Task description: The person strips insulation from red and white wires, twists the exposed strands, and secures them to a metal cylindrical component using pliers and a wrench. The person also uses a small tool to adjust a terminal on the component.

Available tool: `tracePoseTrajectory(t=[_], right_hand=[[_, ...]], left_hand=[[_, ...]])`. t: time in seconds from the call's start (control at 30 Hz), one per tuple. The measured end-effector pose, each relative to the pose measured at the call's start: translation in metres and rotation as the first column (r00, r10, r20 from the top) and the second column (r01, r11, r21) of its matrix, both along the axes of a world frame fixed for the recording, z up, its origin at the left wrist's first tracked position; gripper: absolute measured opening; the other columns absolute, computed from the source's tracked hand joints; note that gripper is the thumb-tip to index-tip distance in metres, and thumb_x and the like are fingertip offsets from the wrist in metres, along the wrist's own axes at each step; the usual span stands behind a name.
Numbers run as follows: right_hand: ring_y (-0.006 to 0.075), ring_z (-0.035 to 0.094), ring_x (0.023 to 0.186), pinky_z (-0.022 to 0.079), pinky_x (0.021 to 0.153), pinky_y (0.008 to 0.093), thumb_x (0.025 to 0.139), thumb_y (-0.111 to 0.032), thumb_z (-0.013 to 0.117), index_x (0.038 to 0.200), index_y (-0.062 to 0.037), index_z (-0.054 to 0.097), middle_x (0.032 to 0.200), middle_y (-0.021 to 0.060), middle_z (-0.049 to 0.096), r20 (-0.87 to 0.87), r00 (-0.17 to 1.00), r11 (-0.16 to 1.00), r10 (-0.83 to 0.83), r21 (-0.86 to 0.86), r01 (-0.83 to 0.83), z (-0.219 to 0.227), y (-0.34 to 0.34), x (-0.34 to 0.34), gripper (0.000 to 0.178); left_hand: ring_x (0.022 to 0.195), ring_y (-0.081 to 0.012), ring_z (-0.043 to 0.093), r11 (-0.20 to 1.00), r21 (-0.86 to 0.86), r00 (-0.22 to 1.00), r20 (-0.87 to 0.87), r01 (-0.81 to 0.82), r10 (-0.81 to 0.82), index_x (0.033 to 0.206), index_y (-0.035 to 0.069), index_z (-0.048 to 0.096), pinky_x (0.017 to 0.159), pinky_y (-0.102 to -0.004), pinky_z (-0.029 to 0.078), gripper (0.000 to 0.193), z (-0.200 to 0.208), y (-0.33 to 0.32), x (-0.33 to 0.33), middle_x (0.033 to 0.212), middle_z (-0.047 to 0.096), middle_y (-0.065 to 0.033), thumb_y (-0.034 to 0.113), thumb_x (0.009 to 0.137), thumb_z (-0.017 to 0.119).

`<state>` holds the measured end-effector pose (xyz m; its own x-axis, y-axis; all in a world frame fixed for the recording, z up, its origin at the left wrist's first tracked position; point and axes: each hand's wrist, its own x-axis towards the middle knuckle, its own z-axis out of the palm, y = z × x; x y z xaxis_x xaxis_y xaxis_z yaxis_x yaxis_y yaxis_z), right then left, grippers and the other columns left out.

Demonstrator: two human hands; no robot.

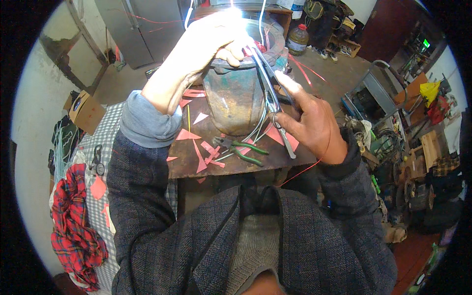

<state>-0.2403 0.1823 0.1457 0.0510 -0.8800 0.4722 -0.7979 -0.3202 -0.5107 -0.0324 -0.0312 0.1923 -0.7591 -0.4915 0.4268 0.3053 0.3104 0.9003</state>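
A worn metal motor casing (pixel 235 98), with flaked green paint, stands upright on a dark board. Over its open top, my left hand (pixel 219 37) is bent with fingers curled inward; bright glare hides what they hold, if anything. My right hand (pixel 312 118) grips a long, slim metal tool (pixel 268 81) with two narrow arms. Its tips reach into the casing's mouth beside my left fingers. Red wires or strips (pixel 261 48) show inside the rim. Pliers with green handles (pixel 241 147) lie on the board in front of the casing, among pink triangular scraps (pixel 188 134).
Pale wires (pixel 251 135) hang down the casing's side. To the left, a checked cloth (pixel 110 142) carries black scissors (pixel 97 160) and a red plaid cloth (pixel 73 221). A metal trolley (pixel 371 88) and piled parts stand to the right. Behind is a capped jug (pixel 298 40).
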Motion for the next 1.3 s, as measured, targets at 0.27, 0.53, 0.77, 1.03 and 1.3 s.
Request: tracePoseTrajectory(t=[0.27,0.53,0.77,1.03,1.3], right_hand=[[0.0173,0.048,0.062,0.043,0.060,0.0329,0.080,-0.016,0.077,0.150,-0.0087,0.052,0.079,0.0125,0.058,-0.068,0.992,0.975,-0.104,-0.203,0.089,-0.007,-0.011,0.010,0.075],[0.0151,0.043,0.059,0.041,0.057,0.0316,0.078,-0.021,0.078,0.151,-0.0103,0.052,0.070,0.0071,0.047,0.045,0.995,0.996,-0.085,-0.023,0.086,0.007,0.005,0.004,0.078],[0.0325,0.064,0.079,0.052,0.072,0.0394,0.079,-0.028,0.076,0.148,-0.0081,0.053,0.099,0.0202,0.066,-0.002,0.991,0.991,-0.132,-0.021,0.132,0.014,0.003,0.003,0.074],[0.0364,0.069,0.079,0.054,0.072,0.0419,0.080,-0.025,0.077,0.146,-0.0072,0.054,0.100,0.0222,0.070,-0.026,0.989,0.988,-0.145,-0.062,0.143,0.012,0.008,0.006,0.072],[0.0146,0.045,0.060,0.042,0.057,0.0321,0.079,-0.019,0.079,0.144,-0.0084,0.058,0.072,0.0065,0.052,0.019,0.987,0.981,-0.162,-0.109,0.163,0.004,-0.003,0.008,0.069]], left_hand=[[0.076,-0.0119,0.065,0.982,-0.140,0.992,-0.007,-0.129,0.129,0.123,0.002,0.064,0.069,-0.0247,0.053,0.029,-0.002,0.000,-0.006,0.094,0.068,-0.0062,0.021,0.101,0.064],[0.067,-0.0077,0.057,0.962,-0.204,0.979,0.047,-0.183,0.197,0.114,0.003,0.064,0.063,-0.0241,0.049,0.025,-0.005,0.003,-0.010,0.083,0.063,-0.0011,0.025,0.103,0.063],[0.065,-0.0071,0.057,0.883,-0.392,0.958,0.009,-0.260,0.286,0.114,0.004,0.066,0.060,-0.0236,0.047,0.027,-0.010,-0.003,-0.015,0.080,0.062,-0.0006,0.028,0.104,0.063],[0.057,-0.0060,0.057,0.941,-0.287,0.970,0.103,-0.181,0.218,0.115,0.004,0.067,0.052,-0.0215,0.044,0.027,-0.002,0.009,-0.017,0.075,0.062,0.0004,0.028,0.105,0.062],[0.056,-0.0063,0.057,0.928,-0.324,0.973,0.073,-0.185,0.220,0.113,0.004,0.067,0.050,-0.0224,0.044,0.027,0.001,0.013,-0.017,0.070,0.062,-0.0006,0.030,0.105,0.062]])
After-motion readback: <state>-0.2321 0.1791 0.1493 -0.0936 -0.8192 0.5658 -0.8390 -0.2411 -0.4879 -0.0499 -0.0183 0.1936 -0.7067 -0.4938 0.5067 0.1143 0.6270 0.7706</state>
